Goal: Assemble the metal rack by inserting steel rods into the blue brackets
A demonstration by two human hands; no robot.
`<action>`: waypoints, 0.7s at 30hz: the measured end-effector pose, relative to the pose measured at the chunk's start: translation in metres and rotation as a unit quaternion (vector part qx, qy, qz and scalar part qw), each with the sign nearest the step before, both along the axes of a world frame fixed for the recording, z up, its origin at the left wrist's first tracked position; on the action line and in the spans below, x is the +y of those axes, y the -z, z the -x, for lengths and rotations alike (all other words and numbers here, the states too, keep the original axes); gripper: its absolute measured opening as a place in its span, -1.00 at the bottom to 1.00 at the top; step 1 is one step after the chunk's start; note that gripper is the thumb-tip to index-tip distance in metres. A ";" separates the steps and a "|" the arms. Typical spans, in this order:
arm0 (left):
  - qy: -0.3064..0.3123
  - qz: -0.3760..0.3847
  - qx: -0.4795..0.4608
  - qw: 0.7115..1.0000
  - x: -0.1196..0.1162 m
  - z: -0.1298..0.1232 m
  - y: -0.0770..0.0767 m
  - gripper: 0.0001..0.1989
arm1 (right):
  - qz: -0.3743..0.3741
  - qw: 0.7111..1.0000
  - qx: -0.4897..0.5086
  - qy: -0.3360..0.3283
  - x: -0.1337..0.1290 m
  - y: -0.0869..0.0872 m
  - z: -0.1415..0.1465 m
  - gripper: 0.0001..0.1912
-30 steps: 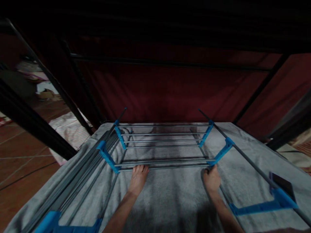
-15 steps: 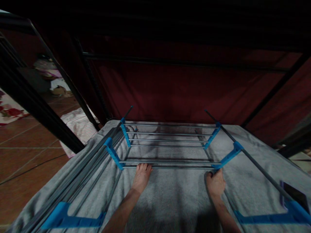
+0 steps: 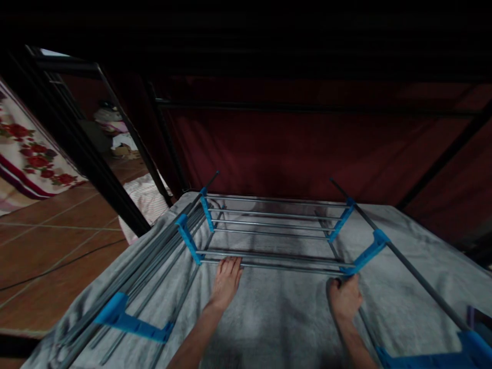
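Observation:
A metal rack frame (image 3: 269,254) with grey rods and blue plastic brackets lies on a grey blanket. My left hand (image 3: 226,282) rests at the nearest crossbar, left of its middle, fingers curled over the rod. Beside the right-hand bracket (image 3: 365,254), my right hand (image 3: 346,297) is closed round the bar's right end, its fingertips partly hidden. Another blue bracket (image 3: 134,325) is at the lower left, and one more (image 3: 434,359) at the lower right.
Several loose grey rods (image 3: 154,261) lie along the blanket's left side. A dark red curtain (image 3: 269,148) hangs behind, with black posts (image 3: 88,159) at the left. Beyond them are a tiled floor (image 3: 69,230), a floral cloth (image 3: 34,154) and a striped cloth (image 3: 144,197).
The view has turned a little to the left, showing more of the floral cloth. Both hands stay at the near crossbar, with little change in their hold.

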State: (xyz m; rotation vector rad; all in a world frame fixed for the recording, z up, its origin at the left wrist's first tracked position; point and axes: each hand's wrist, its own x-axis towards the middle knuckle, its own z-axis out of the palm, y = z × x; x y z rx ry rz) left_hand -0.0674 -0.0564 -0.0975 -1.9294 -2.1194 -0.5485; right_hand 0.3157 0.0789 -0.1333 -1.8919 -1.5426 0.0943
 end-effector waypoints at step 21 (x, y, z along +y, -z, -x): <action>-0.371 0.069 -0.063 0.924 -0.054 0.060 -0.008 -0.63 | 0.059 0.811 0.041 -0.581 -0.085 -0.061 0.328 -0.32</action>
